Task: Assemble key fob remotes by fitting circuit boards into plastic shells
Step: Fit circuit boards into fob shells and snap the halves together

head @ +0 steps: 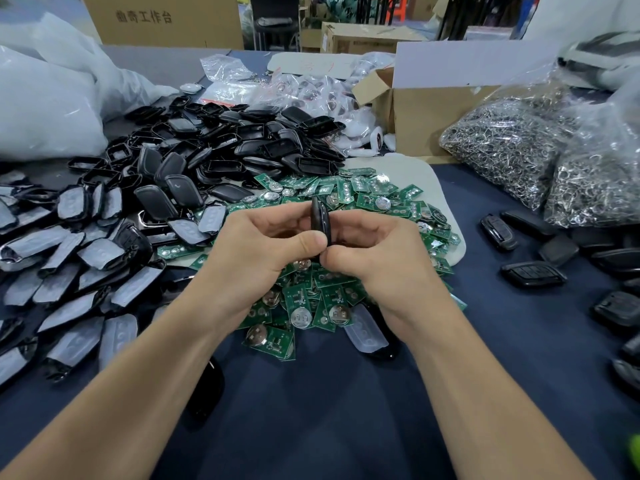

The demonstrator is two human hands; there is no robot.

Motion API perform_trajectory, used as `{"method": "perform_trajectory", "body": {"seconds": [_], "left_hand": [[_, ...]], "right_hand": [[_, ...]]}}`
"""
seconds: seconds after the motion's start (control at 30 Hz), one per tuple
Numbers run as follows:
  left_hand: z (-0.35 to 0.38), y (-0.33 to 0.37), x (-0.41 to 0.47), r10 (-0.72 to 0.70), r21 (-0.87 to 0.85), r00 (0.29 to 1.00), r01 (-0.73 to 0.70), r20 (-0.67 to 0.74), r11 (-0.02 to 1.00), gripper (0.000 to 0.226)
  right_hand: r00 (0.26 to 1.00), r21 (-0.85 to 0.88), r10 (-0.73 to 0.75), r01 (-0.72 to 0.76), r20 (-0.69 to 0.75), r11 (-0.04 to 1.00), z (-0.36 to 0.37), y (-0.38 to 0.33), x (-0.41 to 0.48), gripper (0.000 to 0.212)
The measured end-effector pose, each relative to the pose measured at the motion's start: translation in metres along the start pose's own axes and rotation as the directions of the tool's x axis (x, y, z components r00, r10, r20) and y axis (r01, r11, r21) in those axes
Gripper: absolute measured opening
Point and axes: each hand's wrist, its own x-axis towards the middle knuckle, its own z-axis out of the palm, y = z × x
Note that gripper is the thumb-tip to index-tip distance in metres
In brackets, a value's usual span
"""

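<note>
Together, left hand (258,252) and right hand (379,259) pinch one fob (319,221).

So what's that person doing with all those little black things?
A person is putting key remotes together. The left hand and right hand pinch one black key fob shell on edge above a heap of green circuit boards. Empty black shells lie piled at the left, and closed fobs sit at the right.
</note>
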Motion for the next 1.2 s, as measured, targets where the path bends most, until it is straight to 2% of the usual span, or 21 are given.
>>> {"method": "perform_trajectory", "body": {"seconds": [0.07,0.13,0.23,0.5,0.6,0.7,0.8,0.83,0.9,0.97,1.07,1.13,1.2], "left_hand": [[0.001,0.005,-0.001,0.015,-0.002,1.0,-0.015,-0.021,1.0,0.038],[0.002,0.009,-0.002,0.032,-0.039,0.998,-0.034,-0.048,0.999,0.042],[0.002,0.013,-0.003,0.049,-0.088,0.995,-0.057,-0.091,0.995,0.045],[-0.012,0.015,-0.001,-0.075,-0.279,0.997,0.081,0.032,0.957,0.05],[-0.02,0.015,0.002,-0.162,-0.352,0.985,0.172,0.056,0.92,0.052],[-0.033,0.013,0.004,-0.252,-0.23,0.965,0.263,0.074,0.937,0.031],[-0.035,0.013,0.005,-0.32,-0.029,0.947,0.32,0.008,0.947,0.011],[-0.034,0.013,0.005,-0.343,0.018,0.939,0.344,-0.03,0.939,0.009],[-0.029,0.013,0.004,-0.341,0.113,0.933,0.353,-0.112,0.929,0.021],[-0.024,0.012,0.002,-0.26,0.306,0.949,0.304,-0.177,0.902,0.033],[-0.02,0.017,-0.004,-0.095,0.54,0.962,0.223,-0.255,0.812,0.035],[-0.018,0.021,-0.006,0.033,0.569,0.945,0.168,-0.326,0.805,0.034],[-0.017,0.025,-0.006,0.088,0.432,0.923,0.09,-0.375,0.897,0.028]], "right_hand": [[0.992,0.18,0.112,-0.122,0.06,0.976,-0.002,-0.002,0.001,0.04],[0.963,0.354,0.206,-0.255,0.171,0.9,-0.005,-0.005,0.002,0.042],[0.924,0.507,0.244,-0.368,0.295,0.78,-0.007,-0.009,0.002,0.049],[0.901,0.716,0.245,-0.434,0.358,0.547,-0.003,-0.013,0.0,0.055],[0.905,0.748,0.245,-0.425,0.347,0.51,-0.006,-0.014,0.001,0.053],[0.913,0.756,0.256,-0.406,0.316,0.513,-0.013,-0.014,0.001,0.054],[0.915,0.756,0.254,-0.402,0.313,0.517,-0.016,-0.016,0.001,0.049],[0.915,0.753,0.257,-0.402,0.311,0.521,-0.016,-0.017,0.0,0.048],[0.916,0.754,0.262,-0.399,0.304,0.522,-0.016,-0.017,0.0,0.049],[0.918,0.762,0.259,-0.394,0.3,0.514,-0.016,-0.018,-0.001,0.051],[0.915,0.759,0.256,-0.402,0.312,0.512,-0.015,-0.018,-0.001,0.05],[0.909,0.745,0.253,-0.416,0.33,0.521,-0.014,-0.017,-0.001,0.045],[0.9,0.723,0.245,-0.435,0.36,0.536,-0.012,-0.016,-0.001,0.043]]}}
